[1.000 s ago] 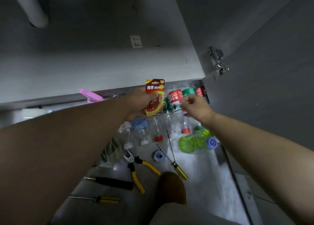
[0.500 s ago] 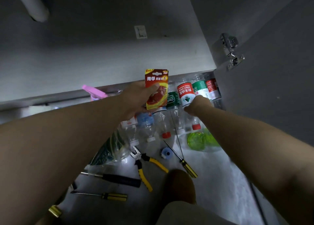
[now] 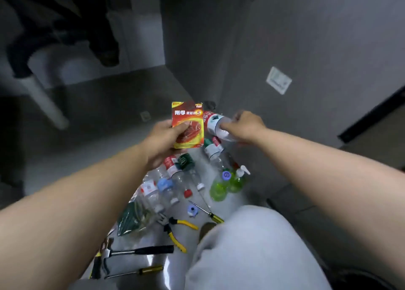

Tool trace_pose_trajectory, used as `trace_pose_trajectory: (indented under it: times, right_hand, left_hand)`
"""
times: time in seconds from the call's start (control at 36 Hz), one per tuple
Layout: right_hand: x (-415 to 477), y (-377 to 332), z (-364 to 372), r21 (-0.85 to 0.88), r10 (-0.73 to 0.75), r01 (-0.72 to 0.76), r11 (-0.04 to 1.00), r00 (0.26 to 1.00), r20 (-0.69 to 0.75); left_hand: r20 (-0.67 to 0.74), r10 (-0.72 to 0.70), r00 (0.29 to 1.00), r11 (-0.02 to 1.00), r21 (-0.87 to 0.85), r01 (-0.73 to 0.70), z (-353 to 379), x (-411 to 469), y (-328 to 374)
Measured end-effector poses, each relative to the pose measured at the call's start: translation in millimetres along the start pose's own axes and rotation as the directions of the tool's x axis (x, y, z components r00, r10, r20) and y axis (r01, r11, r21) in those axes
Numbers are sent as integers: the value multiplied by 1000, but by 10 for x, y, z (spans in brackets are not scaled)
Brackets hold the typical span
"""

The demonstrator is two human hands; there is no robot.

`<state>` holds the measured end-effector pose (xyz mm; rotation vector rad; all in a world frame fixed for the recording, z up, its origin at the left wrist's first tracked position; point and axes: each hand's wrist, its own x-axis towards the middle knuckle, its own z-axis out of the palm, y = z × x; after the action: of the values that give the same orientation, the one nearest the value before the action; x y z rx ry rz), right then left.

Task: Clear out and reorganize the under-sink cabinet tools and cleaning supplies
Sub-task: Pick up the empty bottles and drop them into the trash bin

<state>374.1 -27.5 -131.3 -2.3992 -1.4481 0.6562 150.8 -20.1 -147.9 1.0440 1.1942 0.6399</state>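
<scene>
My left hand grips a red and yellow blister pack, held upright in the air with my thumb across its front. My right hand is curled round a clear plastic bottle with a red, white and green label, lifted off the floor beside the pack. Below my hands, several more clear bottles lie in a row on the floor. Two green liquid bottles, one with a white pump, lie to their right.
On the floor near me lie yellow-handled pliers, a hammer, two yellow screwdrivers, a blue cap and a green bag. My knee fills the lower right. A white drain pipe is at the left; a grey cabinet panel stands behind.
My right hand has taken a labelled bottle from the row and lifted it beside the pack. The view has swung left and back, showing the drain pipe, the hammer and my knee.
</scene>
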Motion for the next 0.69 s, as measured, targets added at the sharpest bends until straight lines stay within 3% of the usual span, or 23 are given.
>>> trace_pose_trajectory:
  times: [0.17, 0.28, 0.42, 0.56, 0.69]
  right_hand:
    - [-966, 514, -743, 77, -25, 29, 997, 999, -43]
    - [-1608, 1059, -1098, 24, 94, -98, 995, 987, 128]
    - [-2402, 1733, -1447, -54, 210, -204, 977, 918, 336]
    - [-2978, 2363, -1596, -96, 304, -291, 952, 859, 412]
    - [-3322, 2817, -1269, -164, 402, -368, 915, 801, 443]
  left_hand:
    - [90, 32, 995, 991, 127, -43, 502, -546, 392]
    - [256, -5, 967, 962, 265, -65, 968, -838, 500]
    - [448, -136, 884, 896, 437, -84, 1699, -1221, 398]
    - [537, -267, 800, 816, 567, -108, 2313, -1563, 85]
    - [582, -260, 771, 858, 506, -92, 2647, -1730, -286]
